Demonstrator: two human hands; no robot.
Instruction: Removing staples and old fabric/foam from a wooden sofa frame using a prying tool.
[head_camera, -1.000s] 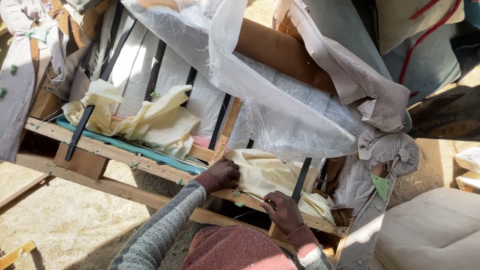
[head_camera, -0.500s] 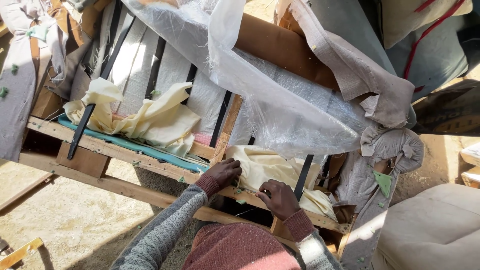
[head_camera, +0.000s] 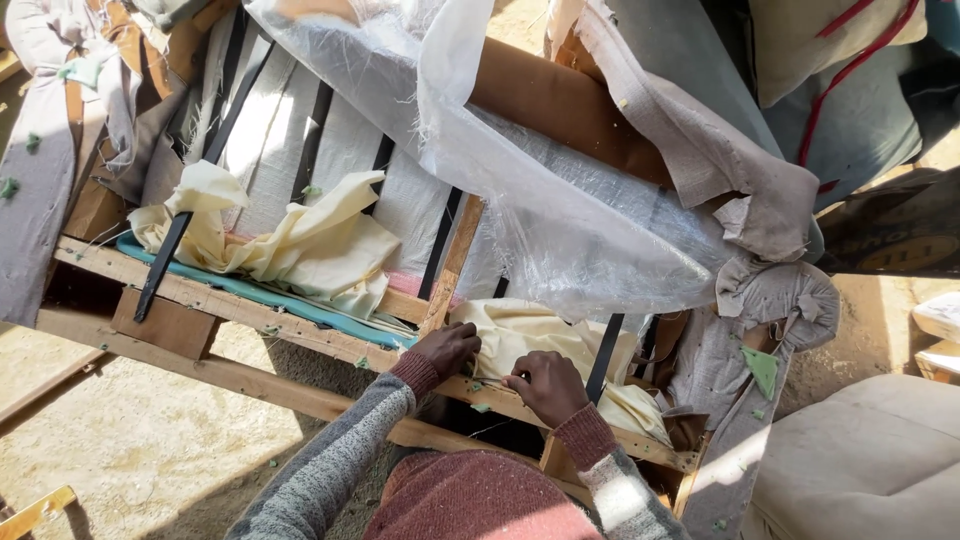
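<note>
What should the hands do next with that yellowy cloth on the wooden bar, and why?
Probably tug the pale yellow cloth free of the wooden frame rail. The left hand and right hand both press on it there, and it lies bunched against the rail.

Rough wood frame (head_camera: 300, 335); matt cream cloth (head_camera: 520, 335); glossy plastic sheet (head_camera: 560, 230)

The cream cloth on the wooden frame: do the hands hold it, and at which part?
Both hands, left and right, press the cream cloth at its lower edge along the wooden rail. A true grip cannot be told.
</note>
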